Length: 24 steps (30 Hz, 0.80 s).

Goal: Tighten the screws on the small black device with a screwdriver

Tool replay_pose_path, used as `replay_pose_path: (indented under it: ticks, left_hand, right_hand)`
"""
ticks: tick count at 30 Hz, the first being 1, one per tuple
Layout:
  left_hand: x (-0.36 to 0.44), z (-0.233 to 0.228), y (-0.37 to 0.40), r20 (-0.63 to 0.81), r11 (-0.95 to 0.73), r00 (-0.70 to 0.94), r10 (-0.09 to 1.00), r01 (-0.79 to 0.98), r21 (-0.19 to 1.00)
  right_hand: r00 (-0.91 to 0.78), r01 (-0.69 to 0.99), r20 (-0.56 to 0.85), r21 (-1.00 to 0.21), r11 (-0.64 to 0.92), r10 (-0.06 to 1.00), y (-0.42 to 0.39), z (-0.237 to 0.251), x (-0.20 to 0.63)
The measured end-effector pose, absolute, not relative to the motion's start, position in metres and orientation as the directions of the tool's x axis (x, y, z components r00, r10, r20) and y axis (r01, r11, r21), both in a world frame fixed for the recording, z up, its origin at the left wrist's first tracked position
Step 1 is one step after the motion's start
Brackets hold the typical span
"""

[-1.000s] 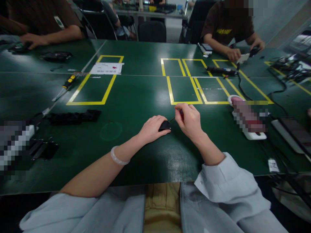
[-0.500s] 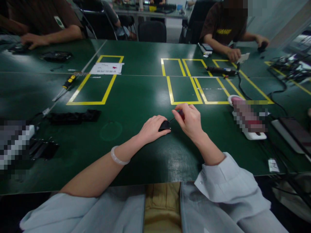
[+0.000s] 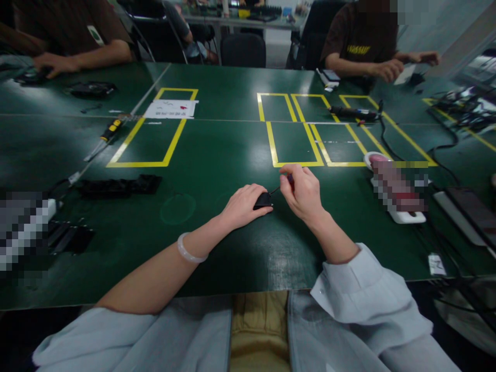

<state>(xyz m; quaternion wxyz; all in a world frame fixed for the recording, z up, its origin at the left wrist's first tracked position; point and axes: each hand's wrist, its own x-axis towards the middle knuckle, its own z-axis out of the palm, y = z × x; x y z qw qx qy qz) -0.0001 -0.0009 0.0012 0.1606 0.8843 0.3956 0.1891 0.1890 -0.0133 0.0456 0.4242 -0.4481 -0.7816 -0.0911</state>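
Observation:
Near the middle of the green table point(image 3: 217, 144), my left hand point(image 3: 242, 206) is closed over a small black block-like part point(image 3: 264, 200), thumb along its near side. The palm and fingers cover much of the part, so its exact kind is unclear. My right hand point(image 3: 304, 194) pinches what looks like a small screwdriver point(image 3: 275, 190). Its thin dark shaft slants down to the right end of the black part and appears to touch it. Most of the dark handle is hidden inside my curled fingers.
Yellow tape rectangles point(image 3: 294, 164) mark the table. A yellow-black screwdriver point(image 3: 111, 129) and a black strip point(image 3: 120, 186) lie left. An electric screwdriver point(image 3: 354, 112), blurred phone-like object point(image 3: 399, 186) and cables point(image 3: 465, 111) lie right. Two people work across the table.
My right fingers have shifted and curled slightly around the handle; my left hand stays still. The co-worker at upper right has moved a hand rightward with a white piece.

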Motion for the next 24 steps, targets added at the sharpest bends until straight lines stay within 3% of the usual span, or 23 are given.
replay_pose_path:
  ticks: [16, 24]
  left_hand:
    - [0.0003, 0.0019, -0.0008, 0.199, -0.631, 0.616, 0.762, 0.638, 0.442]
    - [-0.0002, 0.0015, -0.0006, 0.207, -0.637, 0.619, 0.758, 0.631, 0.443]
  right_hand:
    - [-0.226, 0.755, 0.734, -0.284, 0.591, 0.641, -0.0142, 0.0457, 0.1886]
    - [-0.268, 0.771, 0.739, -0.221, 0.598, 0.619, -0.0143, 0.0459, 0.1887]
